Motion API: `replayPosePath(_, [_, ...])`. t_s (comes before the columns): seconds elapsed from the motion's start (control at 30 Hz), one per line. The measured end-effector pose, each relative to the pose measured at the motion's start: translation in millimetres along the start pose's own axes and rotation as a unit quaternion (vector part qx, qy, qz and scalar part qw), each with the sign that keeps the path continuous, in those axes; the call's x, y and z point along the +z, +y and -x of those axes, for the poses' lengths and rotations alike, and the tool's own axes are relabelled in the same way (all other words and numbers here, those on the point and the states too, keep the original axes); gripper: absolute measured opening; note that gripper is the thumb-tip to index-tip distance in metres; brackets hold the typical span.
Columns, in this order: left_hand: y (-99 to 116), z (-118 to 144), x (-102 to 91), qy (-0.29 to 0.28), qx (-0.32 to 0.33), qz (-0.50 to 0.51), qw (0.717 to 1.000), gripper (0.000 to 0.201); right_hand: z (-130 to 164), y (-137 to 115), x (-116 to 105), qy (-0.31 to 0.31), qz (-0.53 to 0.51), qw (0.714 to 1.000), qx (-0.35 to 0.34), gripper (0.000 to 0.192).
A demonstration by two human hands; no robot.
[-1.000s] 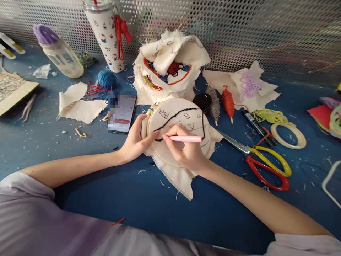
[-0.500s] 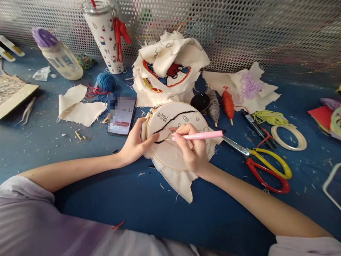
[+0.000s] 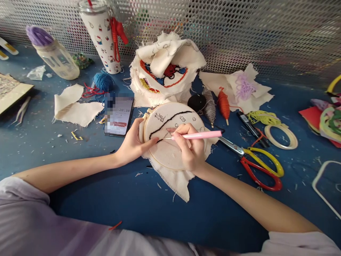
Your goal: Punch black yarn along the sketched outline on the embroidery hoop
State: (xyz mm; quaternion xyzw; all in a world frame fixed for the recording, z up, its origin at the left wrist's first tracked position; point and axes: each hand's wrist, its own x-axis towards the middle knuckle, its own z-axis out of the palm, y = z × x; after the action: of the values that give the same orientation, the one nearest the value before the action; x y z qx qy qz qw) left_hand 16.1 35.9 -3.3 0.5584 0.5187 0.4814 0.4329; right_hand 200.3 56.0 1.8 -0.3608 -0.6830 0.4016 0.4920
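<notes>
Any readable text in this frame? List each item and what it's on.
"20:38": timer digits on the phone screen; a leading digit is cut off by the blur patch.
Red button below it: text too small to read.
Black marker label: too small.
Tumbler: cartoon prints only, no words.
Embroidery hoop: sketch marks, not legible.

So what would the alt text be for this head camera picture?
A person's right hand holds a pink needle tool to cloth in an embroidery hoop, which the left hand steadies on a blue table. Scissors, yarn and a phone lie around.

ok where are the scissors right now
In the head view the scissors lie flat on the blue table, right of the embroidery hoop and the right hand, below the black marker.
</notes>
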Motion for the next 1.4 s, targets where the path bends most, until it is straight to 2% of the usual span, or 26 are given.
replayPosePath(0.1, [0.4,-0.1,0.5,0.009,0.001,-0.009,1.000,0.043,0.2,0.8,-0.8,0.010,0.003,1.000,0.017,0.015])
replayPosePath(0.23, [1.5,0.1,-0.1,0.010,-0.012,-0.006,1.000,0.042,-0.7,1.4,-0.2,0.012,0.003,1.000,0.005,0.015])
replayPosePath(0.37, [1.7,1.9,-1.7,0.012,-0.015,-0.012,1.000,0.037,-0.6,-0.6,1.7,-0.041,0.059,0.996,-0.056,0.016])
replayPosePath(0.5, [1.9,3.2,-2.5,0.023,0.011,-0.032,0.999,0.037,0.6,-3.4,1.9,-0.094,0.176,0.968,-0.149,0.019])
replayPosePath(0.67, [1.6,4.0,-3.0,0.022,0.018,-0.019,0.999,0.034,-3.4,-0.1,1.4,-0.105,0.177,0.971,-0.122,0.017])
replayPosePath(0.83, [0.4,4.8,-3.4,0.017,0.031,-0.015,0.999,0.037,-6.1,0.7,4.2,-0.118,0.235,0.948,-0.178,0.017])
replayPosePath(0.9, [0.2,4.3,-2.8,0.021,0.028,-0.018,0.999,0.036,-5.4,-1.4,3.6,-0.106,0.183,0.968,-0.132,0.017])
replayPosePath(0.97, [0.0,3.0,-2.3,0.025,0.017,-0.020,0.999,0.035,-4.6,-3.3,1.8,-0.073,0.103,0.991,-0.054,0.018])
replayPosePath(1.07, [-0.2,0.7,-2.2,0.030,-0.003,-0.027,0.999,0.033,-4.7,-3.4,-0.9,-0.013,0.030,0.999,0.015,0.019])
replayPosePath(1.27, [0.4,-0.9,-2.1,0.033,-0.019,-0.015,0.999,0.033,-5.6,1.0,-2.8,0.014,0.008,1.000,0.024,0.020])
replayPosePath(1.4, [0.2,0.6,-1.9,0.023,-0.013,0.007,1.000,0.033,-5.0,0.8,-0.2,-0.024,0.054,0.998,-0.033,0.020])
